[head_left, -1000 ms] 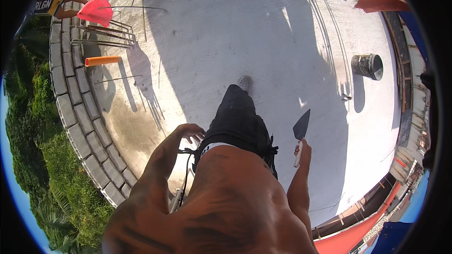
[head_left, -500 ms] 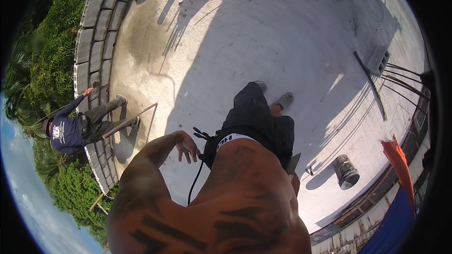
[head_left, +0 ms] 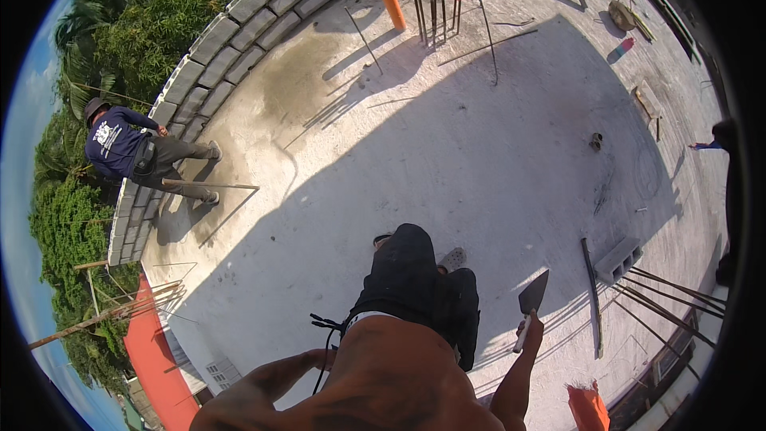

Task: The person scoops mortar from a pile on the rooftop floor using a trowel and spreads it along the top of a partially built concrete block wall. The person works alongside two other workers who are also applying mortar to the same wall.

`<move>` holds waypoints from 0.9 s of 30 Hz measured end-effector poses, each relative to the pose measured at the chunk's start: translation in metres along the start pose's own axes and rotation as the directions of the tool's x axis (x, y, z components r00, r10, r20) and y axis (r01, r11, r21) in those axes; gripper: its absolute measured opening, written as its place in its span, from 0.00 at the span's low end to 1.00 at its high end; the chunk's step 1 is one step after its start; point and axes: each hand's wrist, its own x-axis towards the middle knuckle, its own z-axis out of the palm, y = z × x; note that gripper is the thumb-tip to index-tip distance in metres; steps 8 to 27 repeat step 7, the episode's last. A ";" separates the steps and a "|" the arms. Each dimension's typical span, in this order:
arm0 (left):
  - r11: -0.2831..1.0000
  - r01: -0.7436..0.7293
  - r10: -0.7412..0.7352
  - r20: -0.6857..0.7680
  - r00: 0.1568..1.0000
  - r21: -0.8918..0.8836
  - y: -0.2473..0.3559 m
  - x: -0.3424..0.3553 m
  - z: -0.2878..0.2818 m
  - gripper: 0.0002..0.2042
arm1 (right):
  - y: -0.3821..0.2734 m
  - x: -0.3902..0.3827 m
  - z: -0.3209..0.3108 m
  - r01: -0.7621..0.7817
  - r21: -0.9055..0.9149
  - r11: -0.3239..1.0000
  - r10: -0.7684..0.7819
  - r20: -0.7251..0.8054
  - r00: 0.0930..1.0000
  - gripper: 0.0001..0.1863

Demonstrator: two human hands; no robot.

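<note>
My right hand [head_left: 531,330] is closed around the pale handle of a pointed trowel [head_left: 533,292]. The dark blade points up and away from me, over the concrete floor. At my waist, beside the dark shorts [head_left: 403,279] and their dangling cord, is my left hand [head_left: 321,358]; its fingers are too hidden to read. Both my feet stand on the shaded slab, one in a grey clog [head_left: 453,259].
At left another person [head_left: 120,140] stands beside a low curved block wall [head_left: 215,64]. Upright rebar [head_left: 435,0] and an orange pipe [head_left: 391,4] rise ahead. A hollow block [head_left: 620,259], more rebar [head_left: 670,307] and a dark bar [head_left: 591,295] lie right.
My view has swung, bringing the rebar and orange pipe into sight and dropping the bucket out. My right hand with the trowel has come out from beside my body; my left hand's fingers no longer show.
</note>
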 end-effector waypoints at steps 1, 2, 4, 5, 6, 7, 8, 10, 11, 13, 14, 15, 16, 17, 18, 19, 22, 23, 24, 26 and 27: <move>1.000 -0.010 0.010 -0.006 1.000 -0.028 -0.006 0.008 0.011 0.28 | -0.012 0.009 0.002 -0.002 0.000 1.000 0.002 0.062 0.998 0.21; 0.998 -0.016 0.015 -0.015 1.000 -0.053 -0.012 0.019 0.020 0.28 | -0.020 0.018 0.003 0.005 -0.038 0.999 -0.003 0.064 0.998 0.21; 0.994 -0.028 0.025 -0.034 0.999 -0.103 -0.026 0.037 0.032 0.26 | -0.030 0.038 0.008 0.018 -0.072 0.997 -0.008 0.128 0.992 0.21; 0.992 -0.023 0.017 -0.052 0.999 -0.122 -0.031 0.046 0.033 0.25 | -0.030 0.047 0.011 0.013 -0.097 0.995 0.003 0.164 0.986 0.20; 0.992 -0.010 -0.001 -0.081 0.997 -0.130 -0.035 0.055 0.029 0.25 | -0.030 0.056 0.015 -0.013 -0.114 0.993 0.031 0.161 0.987 0.20; 0.992 0.031 -0.048 -0.142 0.989 -0.120 -0.036 0.059 0.020 0.24 | -0.028 0.063 0.018 0.009 -0.161 0.987 0.014 0.137 0.990 0.20; 0.992 0.031 -0.048 -0.142 0.989 -0.120 -0.036 0.059 0.020 0.24 | -0.028 0.063 0.018 0.009 -0.161 0.987 0.014 0.137 0.990 0.20; 0.992 0.031 -0.048 -0.142 0.989 -0.120 -0.036 0.059 0.020 0.24 | -0.028 0.063 0.018 0.009 -0.161 0.987 0.014 0.137 0.990 0.20; 0.992 0.031 -0.048 -0.142 0.989 -0.120 -0.036 0.059 0.020 0.24 | -0.028 0.063 0.018 0.009 -0.161 0.987 0.014 0.137 0.990 0.20; 0.992 0.031 -0.048 -0.142 0.989 -0.120 -0.036 0.059 0.020 0.24 | -0.028 0.063 0.018 0.009 -0.161 0.987 0.014 0.137 0.990 0.20; 0.992 0.031 -0.048 -0.142 0.989 -0.120 -0.036 0.059 0.020 0.24 | -0.028 0.063 0.018 0.009 -0.161 0.987 0.014 0.137 0.990 0.20; 0.992 0.031 -0.048 -0.142 0.989 -0.120 -0.036 0.059 0.020 0.24 | -0.028 0.063 0.018 0.009 -0.161 0.987 0.014 0.137 0.990 0.20; 0.992 0.031 -0.048 -0.142 0.989 -0.120 -0.036 0.059 0.020 0.24 | -0.028 0.063 0.018 0.009 -0.161 0.987 0.014 0.137 0.990 0.20; 0.992 0.031 -0.048 -0.142 0.989 -0.120 -0.036 0.059 0.020 0.24 | -0.028 0.063 0.018 0.009 -0.161 0.987 0.014 0.137 0.990 0.20; 0.992 0.031 -0.048 -0.142 0.989 -0.120 -0.036 0.059 0.020 0.24 | -0.028 0.063 0.018 0.009 -0.161 0.987 0.014 0.137 0.990 0.20; 0.992 0.031 -0.048 -0.142 0.989 -0.120 -0.036 0.059 0.020 0.24 | -0.028 0.063 0.018 0.009 -0.161 0.987 0.014 0.137 0.990 0.20; 0.992 0.031 -0.048 -0.142 0.989 -0.120 -0.036 0.059 0.020 0.24 | -0.028 0.063 0.018 0.009 -0.161 0.987 0.014 0.137 0.990 0.20; 0.992 0.031 -0.048 -0.142 0.989 -0.120 -0.036 0.059 0.020 0.24 | -0.028 0.063 0.018 0.009 -0.161 0.987 0.014 0.137 0.990 0.20; 0.992 0.031 -0.048 -0.142 0.989 -0.120 -0.036 0.059 0.020 0.24 | -0.028 0.063 0.018 0.009 -0.161 0.987 0.014 0.137 0.990 0.20; 0.992 0.031 -0.048 -0.142 0.989 -0.120 -0.036 0.059 0.020 0.24 | -0.028 0.063 0.018 0.009 -0.161 0.987 0.014 0.137 0.990 0.20; 0.992 0.031 -0.048 -0.142 0.989 -0.120 -0.036 0.059 0.020 0.24 | -0.028 0.063 0.018 0.009 -0.161 0.987 0.014 0.137 0.990 0.20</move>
